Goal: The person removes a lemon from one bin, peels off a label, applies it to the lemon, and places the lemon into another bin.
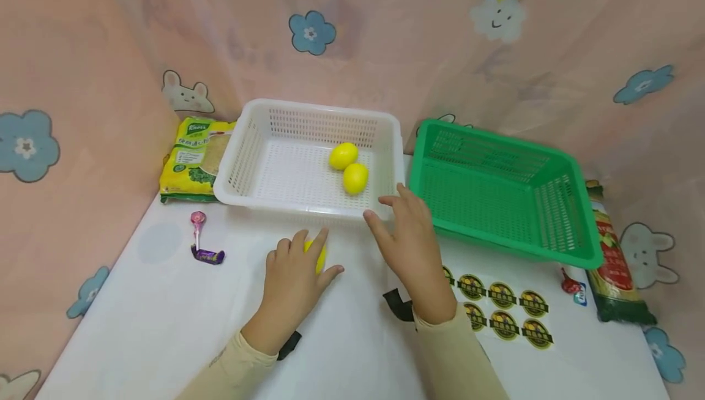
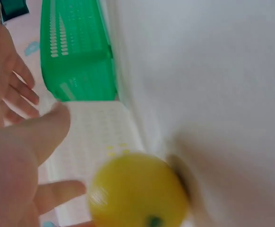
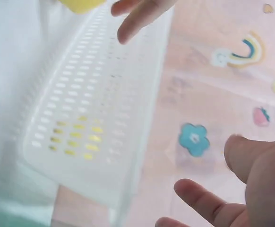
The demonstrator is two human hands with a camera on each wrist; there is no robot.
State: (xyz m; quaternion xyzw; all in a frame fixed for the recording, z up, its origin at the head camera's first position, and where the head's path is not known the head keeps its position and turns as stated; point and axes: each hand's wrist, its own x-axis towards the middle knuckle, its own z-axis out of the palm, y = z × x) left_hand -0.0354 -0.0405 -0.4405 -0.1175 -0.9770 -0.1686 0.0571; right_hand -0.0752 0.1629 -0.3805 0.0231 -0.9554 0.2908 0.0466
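My left hand (image 1: 292, 284) reaches over a yellow lemon (image 1: 322, 259) on the white table, fingers spread and thumb standing apart. In the left wrist view the lemon (image 2: 137, 189) shows a green spot at its end and lies beside the fingers; whether they touch it I cannot tell. My right hand (image 1: 410, 247) is at the front right corner of the white basket (image 1: 297, 174), its fingers extended and holding nothing. Inside that basket, on the right, lie two more lemons, one farther back (image 1: 344, 155) and one nearer (image 1: 355, 178).
Right of the white basket stands a green basket (image 1: 479, 198). A yellow Knorr bag (image 1: 190, 158) leans at the left, near a lollipop (image 1: 198, 219) and a purple-wrapped candy (image 1: 208, 256). Round stickers (image 1: 502, 296), small sweets (image 1: 570, 282) and a red-and-green packet (image 1: 614, 262) lie at the right.
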